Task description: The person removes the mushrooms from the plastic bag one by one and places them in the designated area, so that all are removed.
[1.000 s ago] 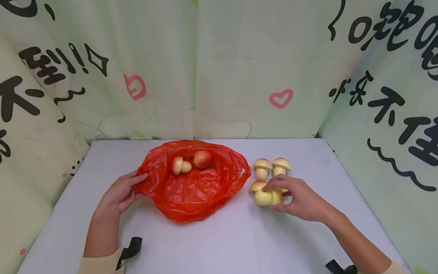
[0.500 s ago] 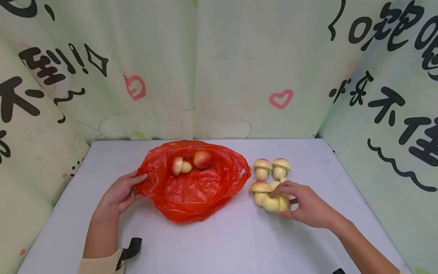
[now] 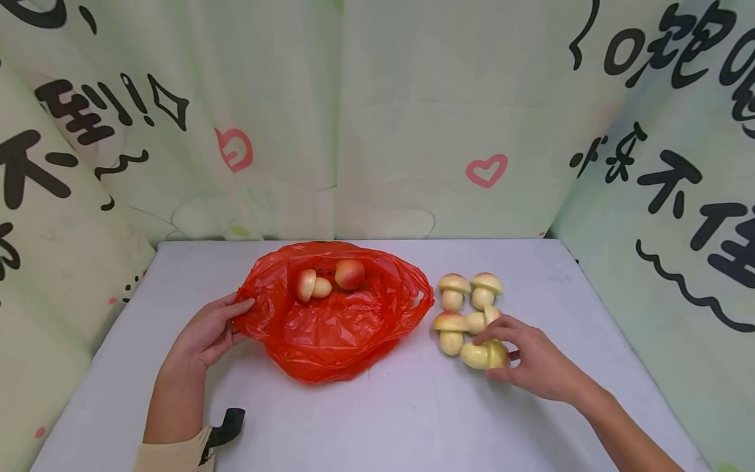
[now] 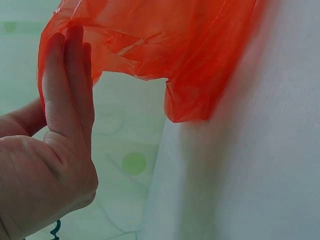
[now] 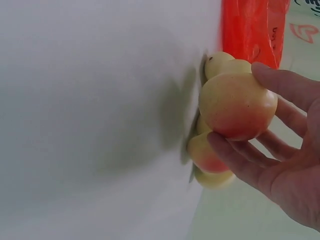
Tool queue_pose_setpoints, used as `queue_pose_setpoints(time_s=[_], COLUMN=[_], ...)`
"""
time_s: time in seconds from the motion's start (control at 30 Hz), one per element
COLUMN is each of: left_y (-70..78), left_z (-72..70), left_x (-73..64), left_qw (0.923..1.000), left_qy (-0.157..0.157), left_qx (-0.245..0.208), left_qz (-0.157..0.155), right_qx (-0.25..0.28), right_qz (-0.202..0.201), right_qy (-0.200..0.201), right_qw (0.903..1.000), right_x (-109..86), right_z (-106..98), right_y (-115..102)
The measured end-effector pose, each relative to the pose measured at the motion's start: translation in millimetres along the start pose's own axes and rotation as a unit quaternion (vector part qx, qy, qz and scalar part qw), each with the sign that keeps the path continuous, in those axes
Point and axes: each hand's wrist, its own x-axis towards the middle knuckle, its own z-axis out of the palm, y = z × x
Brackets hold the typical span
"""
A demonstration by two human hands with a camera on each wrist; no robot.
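Observation:
My left hand point(image 3: 213, 330) pinches the left rim of a red plastic bag point(image 3: 330, 334) between thumb and fingers. In the left wrist view the bag's film point(image 4: 145, 45) drapes over those fingertips. Inside the open bag lie a mushroom on its side point(image 3: 312, 286) and another with its red cap up point(image 3: 349, 274). My right hand point(image 3: 527, 357) grips a yellowish toy mushroom point(image 3: 476, 355) by its cap, stem pointing left. Its red-blushed cap point(image 5: 237, 107) sits between thumb and fingers in the right wrist view. Whether it touches the table I cannot tell.
Right of the bag, mushrooms stand close together: back left point(image 3: 453, 290), back right point(image 3: 485, 290) and front left point(image 3: 451, 332). One more lies on its side point(image 3: 482, 320), partly behind my right fingers. The white table point(image 3: 377, 426) ends at a printed curtain point(image 3: 383, 118).
My right hand has moved right and a little towards me with the mushroom, uncovering the front-left mushroom's stem and the one lying behind. My left hand and the bag have stayed put.

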Motion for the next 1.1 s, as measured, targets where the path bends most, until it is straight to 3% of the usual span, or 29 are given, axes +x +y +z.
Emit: queue_pose_setpoints(time_s=[0.63, 1.1], left_y=[-1.2, -1.7], left_z=[0.1, 1.6], left_x=[0.1, 0.1], left_qw=[0.9999, 0.9998], left_qy=[0.007, 0.007], left_qx=[0.011, 0.018], left_qz=[0.006, 0.010], right_qx=[-0.048, -0.079], right_qz=[0.030, 0.038], right_qy=[0.014, 0.049], right_qw=[0.9983, 0.9949], right_x=[-2.4, -5.7], right_z=[9, 15], right_y=[9, 9])
